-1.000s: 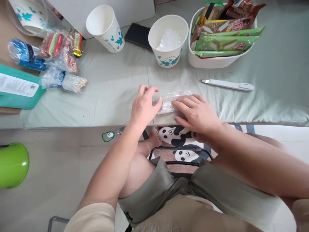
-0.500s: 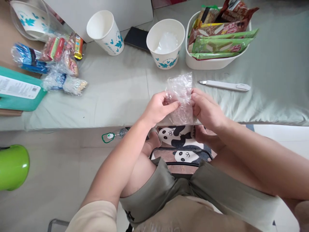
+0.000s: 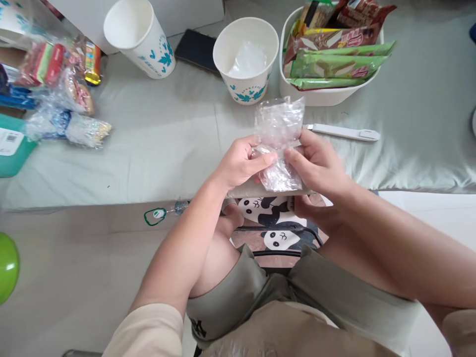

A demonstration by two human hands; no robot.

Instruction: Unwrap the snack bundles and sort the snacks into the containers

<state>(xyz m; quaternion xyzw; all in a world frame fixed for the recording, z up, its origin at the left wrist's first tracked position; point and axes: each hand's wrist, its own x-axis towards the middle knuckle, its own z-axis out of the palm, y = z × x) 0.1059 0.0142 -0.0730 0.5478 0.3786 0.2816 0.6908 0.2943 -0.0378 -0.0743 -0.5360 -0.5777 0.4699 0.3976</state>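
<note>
A crinkled clear plastic bag is stretched between my two hands at the front edge of the cloth-covered surface. My left hand pinches its left side, thumb on top. On the other side, my right hand grips it with thumb and fingers. Just beyond my right fingers lies a white utility knife, its tip close to them. Behind the bag stands a paper cup with teal leaf prints and crumpled clear plastic inside. Right of that cup, a white bin holds several green and brown wrapped snacks.
Another paper cup stands at the back left beside a black phone. Several wrapped snacks lie at the left near a teal package. A green bucket is on the floor.
My right thumb has come over the front of the bag, and the bag is now spread and bent between both hands. The view has shifted, so surrounding things appear further left.
</note>
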